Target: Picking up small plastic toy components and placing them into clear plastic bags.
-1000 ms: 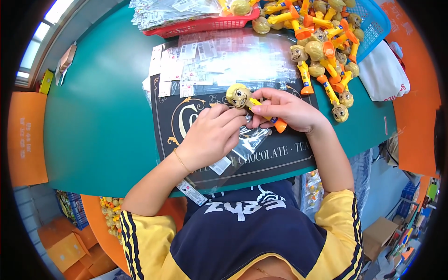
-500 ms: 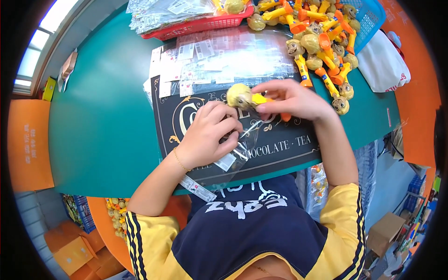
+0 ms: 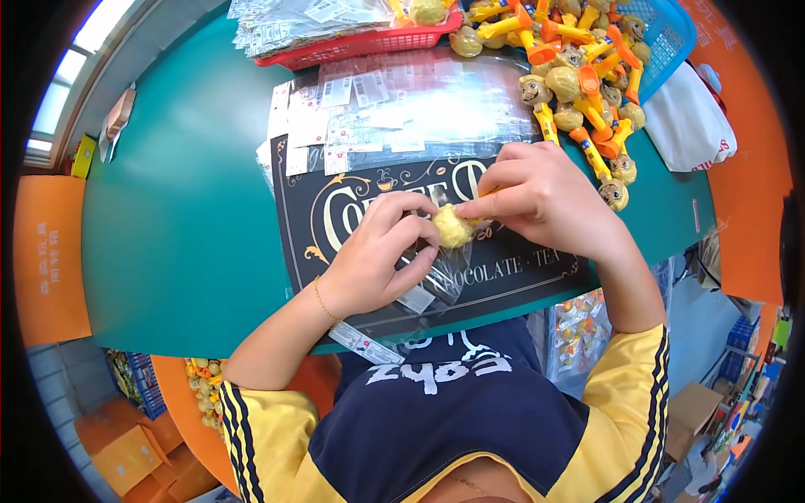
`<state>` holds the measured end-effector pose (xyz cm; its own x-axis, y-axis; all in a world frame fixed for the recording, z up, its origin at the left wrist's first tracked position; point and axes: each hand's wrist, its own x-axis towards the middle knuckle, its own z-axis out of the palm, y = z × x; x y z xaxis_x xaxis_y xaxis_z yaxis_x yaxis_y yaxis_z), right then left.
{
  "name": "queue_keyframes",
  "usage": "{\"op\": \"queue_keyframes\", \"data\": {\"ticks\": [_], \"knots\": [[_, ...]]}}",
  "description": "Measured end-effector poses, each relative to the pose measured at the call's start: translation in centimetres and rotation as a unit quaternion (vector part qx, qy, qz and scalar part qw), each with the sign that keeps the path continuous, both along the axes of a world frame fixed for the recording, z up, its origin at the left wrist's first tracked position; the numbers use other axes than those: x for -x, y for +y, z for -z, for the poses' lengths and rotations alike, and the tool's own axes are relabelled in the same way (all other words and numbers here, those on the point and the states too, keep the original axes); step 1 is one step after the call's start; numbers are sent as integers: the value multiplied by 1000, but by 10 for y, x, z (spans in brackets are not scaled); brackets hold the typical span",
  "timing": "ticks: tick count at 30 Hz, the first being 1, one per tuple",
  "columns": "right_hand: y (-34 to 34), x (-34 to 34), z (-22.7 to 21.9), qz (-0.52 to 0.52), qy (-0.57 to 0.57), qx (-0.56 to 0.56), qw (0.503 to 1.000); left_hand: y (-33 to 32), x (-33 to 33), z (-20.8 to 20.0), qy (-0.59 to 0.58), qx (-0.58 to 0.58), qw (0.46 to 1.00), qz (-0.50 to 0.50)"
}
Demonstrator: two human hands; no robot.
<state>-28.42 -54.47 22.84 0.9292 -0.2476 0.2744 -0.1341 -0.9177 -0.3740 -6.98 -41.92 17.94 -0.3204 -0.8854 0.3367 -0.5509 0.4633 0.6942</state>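
I saw the right hand (image 3: 549, 199) pinching a toy (image 3: 454, 228); the left hand (image 3: 375, 251) grasped a clear bag (image 3: 448, 281) on the near side.

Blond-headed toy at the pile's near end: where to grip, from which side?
Likely the slim yellow handle, from its left: that flank lies bare and faces the right hand, while another toy crowds its right. The round head is wider.

Your right fingers (image 3: 495, 201) hid most of the yellow-haired figure (image 3: 454, 228) below its head, its face was turned out of sight, your left fingers (image 3: 411, 203) covered part of the clear bag (image 3: 449, 283), and your view's upper edge cut off the red basket (image 3: 360, 49) and the blue basket (image 3: 676, 49).
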Motion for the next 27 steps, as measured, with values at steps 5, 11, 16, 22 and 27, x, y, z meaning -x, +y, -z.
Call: {"op": "queue_keyframes", "data": {"ticks": [5,11,16,22,27], "knots": [[-1,4,16,-6,-39,-30,999,-1,-1,6,22,-15,999,-24],[-3,8,41,-17,-81,-82,993,-6,-3,4,56,-75,995,-31],[8,1,55,-58,-101,-151,982,-7,1,-6,55,-174,977,-115],[8,2,62,-46,-102,-182,977,-7,11,-21,-70,-205,963,-160],[13,-2,62,-53,-137,-200,969,-9,13,-31,-44,-316,937,-143]]}}
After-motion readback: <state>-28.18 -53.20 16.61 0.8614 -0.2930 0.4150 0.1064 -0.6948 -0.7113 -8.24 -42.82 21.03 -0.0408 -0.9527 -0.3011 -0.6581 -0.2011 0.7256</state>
